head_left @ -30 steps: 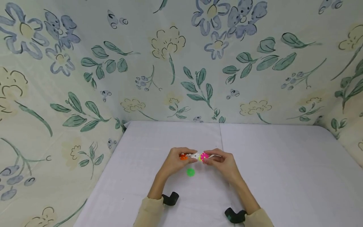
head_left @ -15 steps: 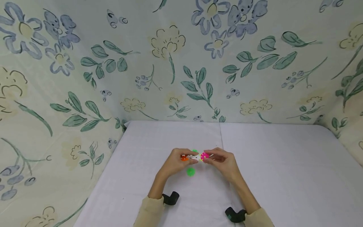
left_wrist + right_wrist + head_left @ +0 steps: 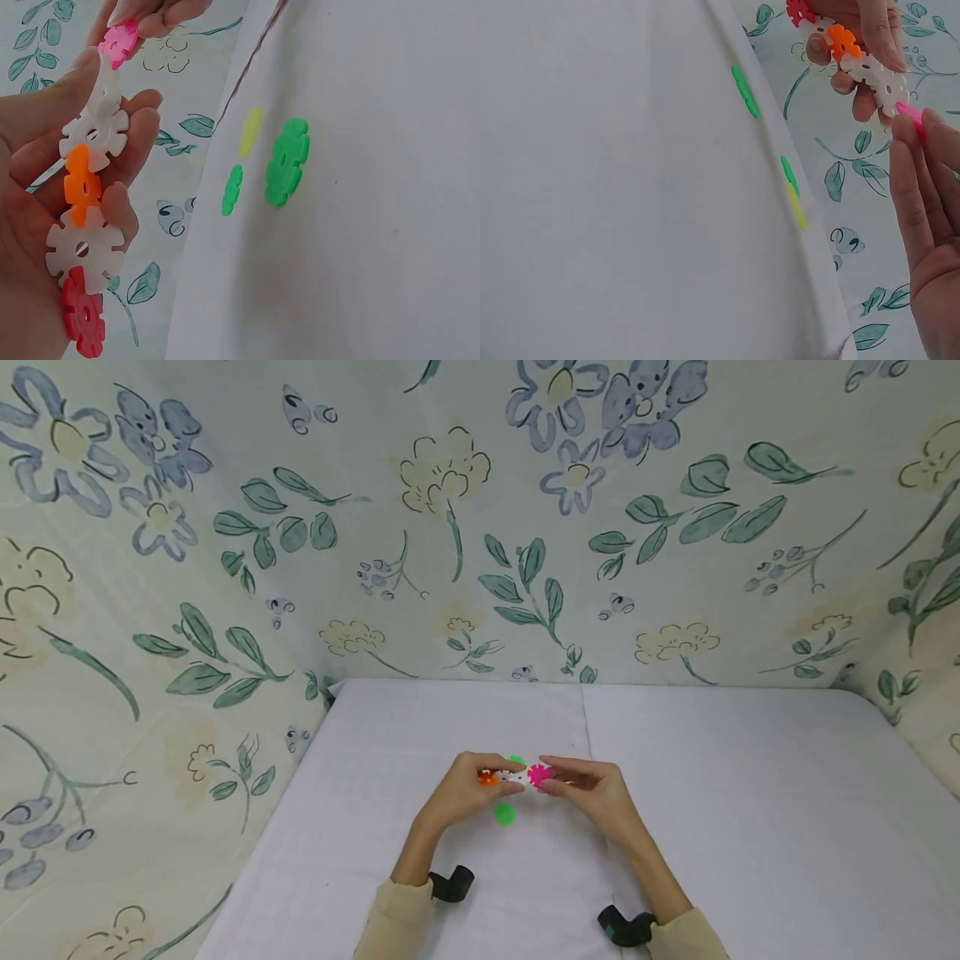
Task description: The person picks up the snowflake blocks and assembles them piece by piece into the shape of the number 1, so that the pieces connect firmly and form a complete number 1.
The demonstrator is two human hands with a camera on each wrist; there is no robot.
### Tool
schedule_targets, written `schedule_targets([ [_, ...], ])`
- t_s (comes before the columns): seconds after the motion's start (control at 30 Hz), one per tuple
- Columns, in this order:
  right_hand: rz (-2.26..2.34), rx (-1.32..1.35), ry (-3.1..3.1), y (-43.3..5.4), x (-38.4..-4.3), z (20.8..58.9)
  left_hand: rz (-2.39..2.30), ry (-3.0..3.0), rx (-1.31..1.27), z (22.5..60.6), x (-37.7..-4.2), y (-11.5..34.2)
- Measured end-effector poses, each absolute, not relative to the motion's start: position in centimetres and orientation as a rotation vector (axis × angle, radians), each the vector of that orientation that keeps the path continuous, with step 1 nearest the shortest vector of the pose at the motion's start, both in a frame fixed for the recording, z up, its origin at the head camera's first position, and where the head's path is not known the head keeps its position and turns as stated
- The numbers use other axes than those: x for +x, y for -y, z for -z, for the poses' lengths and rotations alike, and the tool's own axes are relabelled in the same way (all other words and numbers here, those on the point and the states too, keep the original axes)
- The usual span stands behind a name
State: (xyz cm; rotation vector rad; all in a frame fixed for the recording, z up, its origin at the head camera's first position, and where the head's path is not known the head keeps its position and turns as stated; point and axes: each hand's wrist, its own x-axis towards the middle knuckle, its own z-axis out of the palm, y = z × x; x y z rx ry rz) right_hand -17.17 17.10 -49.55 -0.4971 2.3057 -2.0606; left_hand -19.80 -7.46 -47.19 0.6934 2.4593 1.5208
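My left hand (image 3: 468,783) holds a chain of slotted plastic snowflake discs along its palm and fingers. In the left wrist view the chain runs from a red disc (image 3: 84,315) through a white disc (image 3: 84,247) and an orange disc (image 3: 81,184) to more white discs (image 3: 94,135) at the thumb. My right hand (image 3: 592,787) pinches a pink snowflake disc (image 3: 118,43) between thumb and fingertips, right at the chain's white end. In the right wrist view the pink disc stands edge-on against that white end, its far part hidden by the fingers.
On the white tablecloth (image 3: 750,810) lie a large green disc (image 3: 288,163), a smaller-looking green disc (image 3: 233,190) and a yellow disc (image 3: 251,131). Black wrist-camera mounts (image 3: 452,885) sit at both sleeves. A flower-printed cloth (image 3: 450,610) hangs behind the table.
My left hand has shifted slightly right with the chain, and the green disc beyond it has come into sight. My right fingers have straightened somewhat, and the pink disc has moved slightly left.
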Motion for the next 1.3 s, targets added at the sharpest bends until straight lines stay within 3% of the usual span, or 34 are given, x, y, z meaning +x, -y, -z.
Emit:
schedule_targets([
  [0.57,2.162,-0.413,-2.193,-17.02,-17.21,49.73,-1.647,-2.373,0.706,47.26,-19.83,7.75],
  [1.3,2.248,-0.523,-2.144,-16.38,-17.17,49.99,-1.609,-2.370,0.696,46.95,-19.94,7.62],
])
